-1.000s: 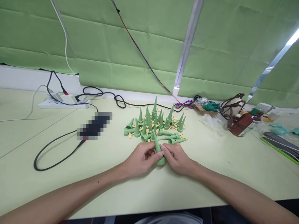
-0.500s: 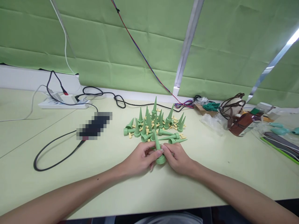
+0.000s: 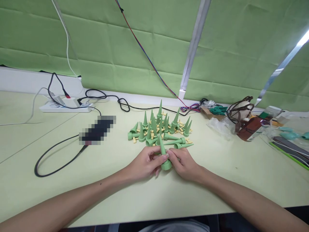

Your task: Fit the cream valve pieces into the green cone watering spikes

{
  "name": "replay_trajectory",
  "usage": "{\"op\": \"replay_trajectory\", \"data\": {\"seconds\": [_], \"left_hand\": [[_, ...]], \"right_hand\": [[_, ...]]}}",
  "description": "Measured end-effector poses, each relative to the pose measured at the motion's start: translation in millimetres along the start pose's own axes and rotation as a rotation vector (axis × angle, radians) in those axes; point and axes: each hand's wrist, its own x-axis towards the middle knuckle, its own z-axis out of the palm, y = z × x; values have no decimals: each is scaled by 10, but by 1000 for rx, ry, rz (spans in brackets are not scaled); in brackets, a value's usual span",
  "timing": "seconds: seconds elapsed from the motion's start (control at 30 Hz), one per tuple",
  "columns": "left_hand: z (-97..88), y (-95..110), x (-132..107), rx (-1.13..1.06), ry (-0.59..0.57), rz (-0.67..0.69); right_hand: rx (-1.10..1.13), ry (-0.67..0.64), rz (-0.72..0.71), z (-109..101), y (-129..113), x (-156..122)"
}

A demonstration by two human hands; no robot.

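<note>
A green plastic cone spike is pinched between both my hands just above the pale green table, its tip pointing away from me and its wide end toward me. My left hand grips it from the left with thumb and fingers closed. My right hand holds it from the right, fingers curled. Right behind the hands lies a heap of the same green cones with small yellow pieces among them; some cones stand upright, others lie flat.
A blurred dark device with a black cable lies at the left. A white power strip sits at the back left. Plastic bags, a brown strapped bag and teal items crowd the right. A green curtain hangs behind.
Both hands with the cone have shifted very slightly away from me; otherwise nothing has visibly changed.
</note>
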Motion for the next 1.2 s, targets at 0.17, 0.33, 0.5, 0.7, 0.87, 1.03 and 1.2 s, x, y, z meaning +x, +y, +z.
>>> {"op": "replay_trajectory", "data": {"seconds": [0.17,0.33,0.5,0.7,0.87,1.03,1.2], "left_hand": [[-2,-12,7,-24,-2,4],[-11,-26,6,-39,-3,0],[-9,-14,0,-36,-5,-8],[-4,0,2,-48,-4,-10],[-7,-8,4,-42,-7,-3],[-6,-13,7,-45,-3,-3],[-7,-18,5,-58,-3,-4]], "right_hand": [[-7,-6,1,-1,-4,-3],[-9,-16,16,4,-18,-5],[-7,-14,10,10,-2,-11],[-6,-6,0,11,11,-14],[-9,-9,1,8,9,-7],[-8,-11,6,15,19,-14],[-6,-14,6,8,11,-16]]}}
